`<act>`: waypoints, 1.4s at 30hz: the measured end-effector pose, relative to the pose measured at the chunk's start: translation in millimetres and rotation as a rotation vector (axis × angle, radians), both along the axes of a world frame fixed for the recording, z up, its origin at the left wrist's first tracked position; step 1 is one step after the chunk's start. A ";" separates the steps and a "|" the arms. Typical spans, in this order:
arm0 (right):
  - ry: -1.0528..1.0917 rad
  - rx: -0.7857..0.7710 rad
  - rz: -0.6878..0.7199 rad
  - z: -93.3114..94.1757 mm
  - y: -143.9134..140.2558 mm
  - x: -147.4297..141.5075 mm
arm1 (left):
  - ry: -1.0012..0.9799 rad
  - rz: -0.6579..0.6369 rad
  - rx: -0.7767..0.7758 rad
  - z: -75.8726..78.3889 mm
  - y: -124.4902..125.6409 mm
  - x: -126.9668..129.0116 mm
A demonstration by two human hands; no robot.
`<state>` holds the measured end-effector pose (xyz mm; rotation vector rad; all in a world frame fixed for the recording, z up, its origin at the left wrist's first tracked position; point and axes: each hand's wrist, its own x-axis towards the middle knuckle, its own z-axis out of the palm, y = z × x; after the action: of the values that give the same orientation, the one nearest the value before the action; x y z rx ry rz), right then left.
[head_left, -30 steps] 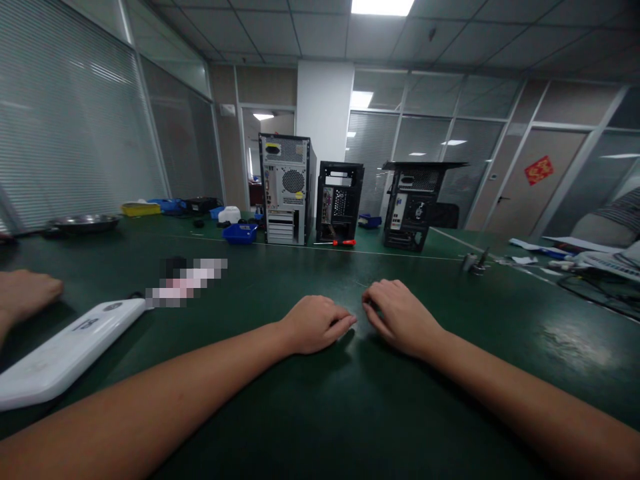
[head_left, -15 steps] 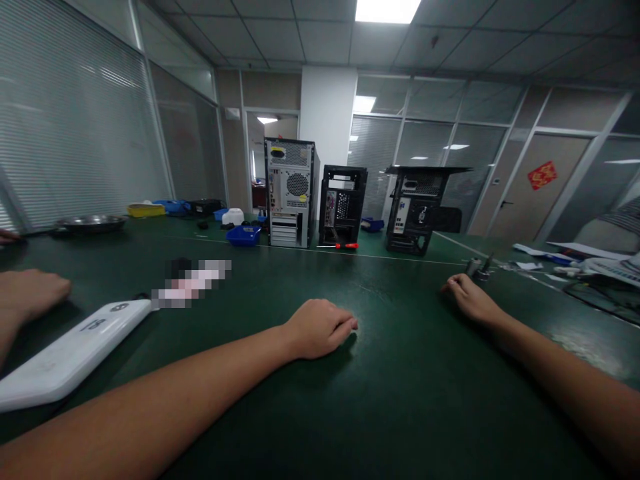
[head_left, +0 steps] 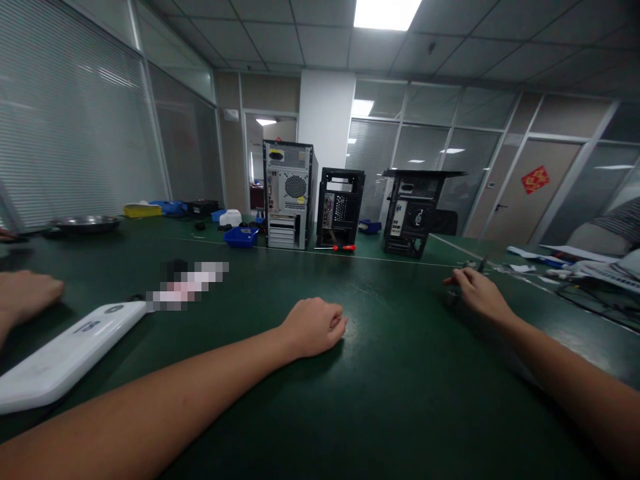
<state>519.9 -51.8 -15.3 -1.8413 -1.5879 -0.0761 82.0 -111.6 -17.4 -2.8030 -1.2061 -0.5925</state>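
Green bench mat [head_left: 400,400] in a glass-walled office, head view: left hand [head_left: 314,327] rests loosely curled and holding nothing, well apart from three computer cases [head_left: 289,193] standing at the far edge. Right hand [head_left: 475,290] reaches a small metal part [head_left: 474,266], fingers on or just beside it; grasp cannot be told, and the part is not yet lifted.

Your room is dim and greenish, lit mainly by the ceiling panel [head_left: 384,13] at the top centre, which blows out white. It leaves a soft sheen on the tabletop [head_left: 390,373]. Straight lines bow toward the frame edges, and a pixelated patch [head_left: 187,287] sits left of centre.
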 end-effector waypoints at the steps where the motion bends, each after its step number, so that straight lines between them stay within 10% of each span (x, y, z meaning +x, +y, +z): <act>1: -0.017 0.021 -0.015 5.3 -3.2 3.1 | 0.000 -0.003 -0.007 0.0 0.0 -0.2; 42: -0.073 -0.137 0.104 2.6 -6.7 22.2 | 0.025 -0.026 -0.008 -2.2 1.5 1.0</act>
<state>542.1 -58.5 -12.7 -1.8739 -1.7754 0.0129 82.9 -110.0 -19.6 -2.8277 -1.1722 -0.5543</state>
